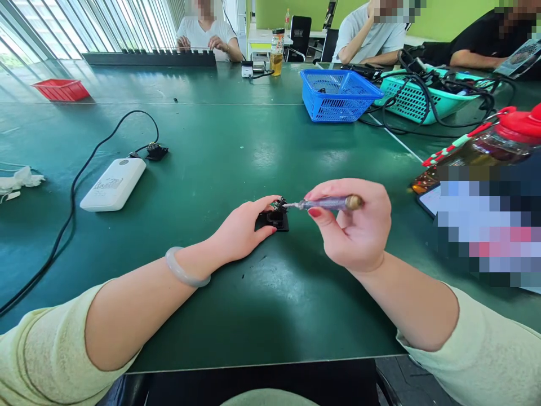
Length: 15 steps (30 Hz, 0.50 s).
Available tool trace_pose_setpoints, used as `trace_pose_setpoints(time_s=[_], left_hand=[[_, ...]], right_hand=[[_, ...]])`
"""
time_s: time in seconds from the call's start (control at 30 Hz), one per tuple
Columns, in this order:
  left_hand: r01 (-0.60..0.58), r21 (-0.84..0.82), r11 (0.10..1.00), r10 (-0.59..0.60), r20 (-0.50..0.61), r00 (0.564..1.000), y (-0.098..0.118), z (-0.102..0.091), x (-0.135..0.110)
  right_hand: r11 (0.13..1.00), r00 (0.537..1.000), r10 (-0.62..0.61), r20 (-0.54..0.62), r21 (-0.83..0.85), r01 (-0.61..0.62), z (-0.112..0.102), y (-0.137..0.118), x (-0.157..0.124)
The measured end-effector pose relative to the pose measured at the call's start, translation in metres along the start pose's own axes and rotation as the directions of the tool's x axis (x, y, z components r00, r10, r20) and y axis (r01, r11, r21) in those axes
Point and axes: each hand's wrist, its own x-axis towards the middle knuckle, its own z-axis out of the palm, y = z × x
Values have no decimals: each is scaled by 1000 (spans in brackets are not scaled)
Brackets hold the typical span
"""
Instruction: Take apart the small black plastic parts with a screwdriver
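My left hand is closed around a small black device on the green table, with thumb and fingers on its sides. The device has a flat dark base and a fine, uneven upper part whose details are too small to make out. In my right hand is a slim pen-like tool with a purplish, see-through handle and a brownish end cap. Thumb and fingers pinch its handle. The tool's thin, pale tip points left and meets the upper part of the device, though whether it touches cannot be told.
A white power bank with a black cable and a small black part lies left. Farther back are a red tray, a blue basket and a teal basket of cables. A red-lidded bottle lies right. Several people sit opposite.
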Motion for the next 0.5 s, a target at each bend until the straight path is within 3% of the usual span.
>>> trace_pose_setpoints(time_s=[0.23,0.37,0.5], left_hand=[[26,-16,1000,-26,30,999,2,-1,-2],[24,-14,1000,-24,30,999,2,-2,-2],[12,-19,1000,-12,27,1000,3,-2,-2]], right_hand=[[970,966,244,-89,6,-245,-1,26,-3],[975,967,220,-125,36,-218,-7,37,-4],[979,981,191,-18,77,-189,-3,29,-6]])
